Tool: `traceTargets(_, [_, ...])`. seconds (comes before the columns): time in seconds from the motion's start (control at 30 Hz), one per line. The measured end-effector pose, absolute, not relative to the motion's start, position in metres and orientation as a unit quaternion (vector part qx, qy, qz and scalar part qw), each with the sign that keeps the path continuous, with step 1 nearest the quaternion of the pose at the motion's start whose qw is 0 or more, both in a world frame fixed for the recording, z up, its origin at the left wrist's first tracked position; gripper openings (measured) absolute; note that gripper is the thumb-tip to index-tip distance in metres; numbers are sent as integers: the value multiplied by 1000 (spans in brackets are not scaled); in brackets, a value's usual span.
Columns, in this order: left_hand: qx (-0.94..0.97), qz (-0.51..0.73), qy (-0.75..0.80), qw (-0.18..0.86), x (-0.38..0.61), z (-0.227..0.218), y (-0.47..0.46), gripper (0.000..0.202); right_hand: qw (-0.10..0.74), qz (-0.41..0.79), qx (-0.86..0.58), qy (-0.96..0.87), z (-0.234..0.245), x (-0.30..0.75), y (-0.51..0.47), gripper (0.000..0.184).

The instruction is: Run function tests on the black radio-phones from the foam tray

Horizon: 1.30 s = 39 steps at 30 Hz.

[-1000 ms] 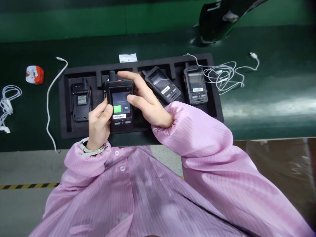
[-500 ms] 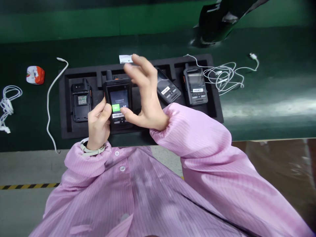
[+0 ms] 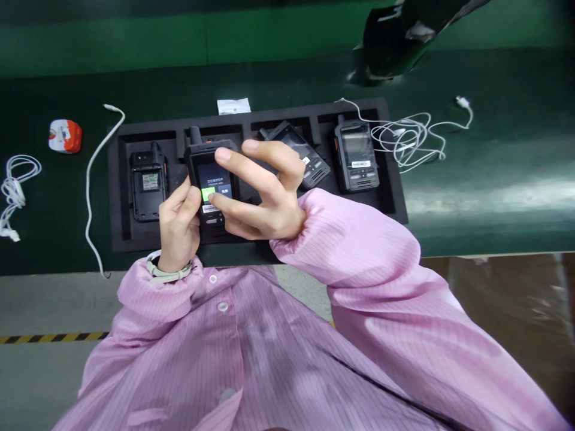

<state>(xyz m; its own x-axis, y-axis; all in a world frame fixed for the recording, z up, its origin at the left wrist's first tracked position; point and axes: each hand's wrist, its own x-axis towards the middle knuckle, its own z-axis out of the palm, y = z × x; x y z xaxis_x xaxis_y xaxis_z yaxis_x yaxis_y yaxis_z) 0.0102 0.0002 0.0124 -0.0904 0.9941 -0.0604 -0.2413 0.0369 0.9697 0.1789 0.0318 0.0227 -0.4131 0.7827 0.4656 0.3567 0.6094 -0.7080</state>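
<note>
Gripping the held radio [image 3: 209,170] near the middle of the frame, the left hand [image 3: 178,227] has its fingers closed around the lower left side. The screen faces up, lit, with a green button [image 3: 208,194]. Over its right part reaches the right hand [image 3: 274,206], fingers spread and holding nothing; one fingertip is at the green button, though whether it presses cannot be told.

Beneath the hands lies a dark tray [image 3: 115,197] with compartments. In its leftmost one, the back-up radio [image 3: 148,185] shows its open rear and a label. Right of the right hand, the slanted radio [image 3: 317,173] leans askew, partly hidden by the fingers. The last radio [image 3: 357,146] sits screen up in the rightmost compartment, and the tangled cable [image 3: 404,134] trails over the tray's right edge onto the green surface [image 3: 485,197].

Just above the tray is a white packet [image 3: 233,106]. At the left of the frame are a white cord [image 3: 88,185], a coiled cable [image 3: 17,194] and an orange-and-white box [image 3: 65,136].
</note>
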Motion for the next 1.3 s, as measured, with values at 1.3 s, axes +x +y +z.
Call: traceTargets(1.3, [420,549,470,549,9,11,-2,41,422,477,-362,-681,23,180,38,58])
